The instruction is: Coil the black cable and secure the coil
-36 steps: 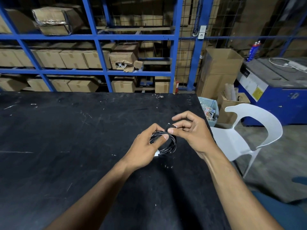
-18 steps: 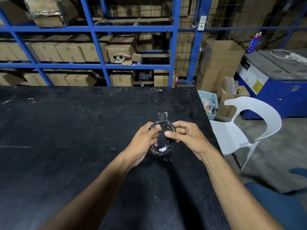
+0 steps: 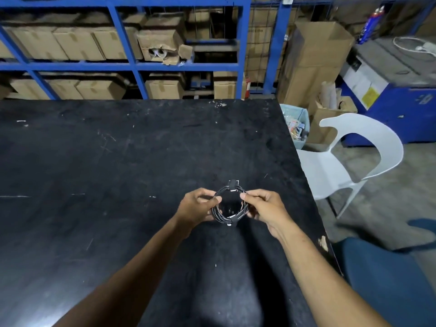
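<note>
The black cable [image 3: 225, 217] is wound into a small round coil, held just above the black table [image 3: 106, 161]. My left hand [image 3: 197, 206] pinches the coil's left side between thumb and fingers. My right hand [image 3: 265, 207] pinches its right side the same way. A small black strap tab [image 3: 233, 183] with a white end sticks up from the coil's far side. A white-tipped plug [image 3: 229, 224] shows at the coil's near edge.
The table's right edge runs close beside my right forearm. A white plastic chair [image 3: 349, 161] stands just past that edge. Blue racking with cardboard boxes [image 3: 162, 41] fills the back. A small bin [image 3: 296, 125] and open cartons sit by the far right corner.
My right hand came off the strap across the coil and now pinches the coil's right side. The coil has turned flatter and opened into a clear ring between both hands.
</note>
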Demonstrator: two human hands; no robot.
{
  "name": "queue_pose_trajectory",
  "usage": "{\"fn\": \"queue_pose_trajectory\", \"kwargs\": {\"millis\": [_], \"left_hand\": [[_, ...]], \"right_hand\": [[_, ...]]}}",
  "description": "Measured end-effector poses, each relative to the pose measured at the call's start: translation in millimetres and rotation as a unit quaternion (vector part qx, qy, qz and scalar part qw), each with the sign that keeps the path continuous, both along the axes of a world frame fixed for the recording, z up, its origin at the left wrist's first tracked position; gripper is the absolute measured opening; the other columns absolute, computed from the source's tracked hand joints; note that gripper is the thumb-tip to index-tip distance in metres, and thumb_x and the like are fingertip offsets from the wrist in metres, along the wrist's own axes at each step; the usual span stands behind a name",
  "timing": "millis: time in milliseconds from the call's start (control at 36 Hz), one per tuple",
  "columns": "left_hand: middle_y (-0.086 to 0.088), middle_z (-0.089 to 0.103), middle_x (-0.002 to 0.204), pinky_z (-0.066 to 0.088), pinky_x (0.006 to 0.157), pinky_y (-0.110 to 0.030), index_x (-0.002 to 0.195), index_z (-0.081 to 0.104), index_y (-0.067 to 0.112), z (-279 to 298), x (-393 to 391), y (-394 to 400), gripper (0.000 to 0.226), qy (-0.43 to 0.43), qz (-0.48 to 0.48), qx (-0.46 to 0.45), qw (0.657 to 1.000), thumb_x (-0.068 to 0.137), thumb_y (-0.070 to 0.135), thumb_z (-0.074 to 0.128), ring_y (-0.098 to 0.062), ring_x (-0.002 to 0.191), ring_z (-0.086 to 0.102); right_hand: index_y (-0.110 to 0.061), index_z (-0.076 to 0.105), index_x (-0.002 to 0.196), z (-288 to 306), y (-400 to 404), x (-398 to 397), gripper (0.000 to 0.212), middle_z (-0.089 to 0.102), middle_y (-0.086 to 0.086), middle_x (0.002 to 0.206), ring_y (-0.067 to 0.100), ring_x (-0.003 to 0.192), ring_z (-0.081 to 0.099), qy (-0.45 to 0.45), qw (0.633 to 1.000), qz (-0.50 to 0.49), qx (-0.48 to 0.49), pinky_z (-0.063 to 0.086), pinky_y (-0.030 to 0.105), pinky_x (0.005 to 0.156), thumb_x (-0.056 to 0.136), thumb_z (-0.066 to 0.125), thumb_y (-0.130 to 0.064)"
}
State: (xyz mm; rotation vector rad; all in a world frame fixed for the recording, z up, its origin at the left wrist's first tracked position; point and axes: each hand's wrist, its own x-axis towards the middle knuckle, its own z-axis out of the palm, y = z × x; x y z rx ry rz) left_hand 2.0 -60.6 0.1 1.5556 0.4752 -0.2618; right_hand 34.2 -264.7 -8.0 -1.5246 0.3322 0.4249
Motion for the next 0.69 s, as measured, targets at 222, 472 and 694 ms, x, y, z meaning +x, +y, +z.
{"fn": "queue_pose_trajectory", "kwargs": {"millis": [222,472,694], "left_hand": [[-0.011,0.075,0.096,0.066,0.082,-0.052,0.095,0.073,0.018,-82,13,-11,0.017,0.087,0.062,0.054,0.993,0.088,0.003,0.08,-0.022,0.085,0.072],[-0.016,0.079,0.107,0.059,0.097,-0.037,0.105,0.08,0.015,-146,28,-13,0.042,0.152,-0.027,0.137,0.978,0.063,0.016,0.08,-0.029,0.107,0.075],[-0.008,0.08,0.119,0.052,0.095,-0.031,0.124,0.077,0.025,-170,38,-12,0.043,0.117,-0.06,0.268,0.954,0.084,0.01,0.08,-0.028,0.118,0.072]], "right_hand": [[-0.009,0.078,0.098,-83,8,13,0.009,0.071,0.015,0.095,0.02,0.076,0.069,0.078,0.994,-0.044,-0.061,0.061,0.027,0.061,0.09,0.081,-0.004],[-0.008,0.08,0.101,-161,15,29,0.014,0.074,0.011,0.091,0.017,0.072,0.066,0.109,0.976,-0.08,-0.169,0.058,0.019,0.053,0.089,0.084,-0.012],[-0.018,0.084,0.094,-187,14,38,0.011,0.084,0.011,0.098,0.034,0.098,0.079,0.038,0.961,-0.006,-0.273,0.06,0.042,0.098,0.086,0.086,-0.024]]}}
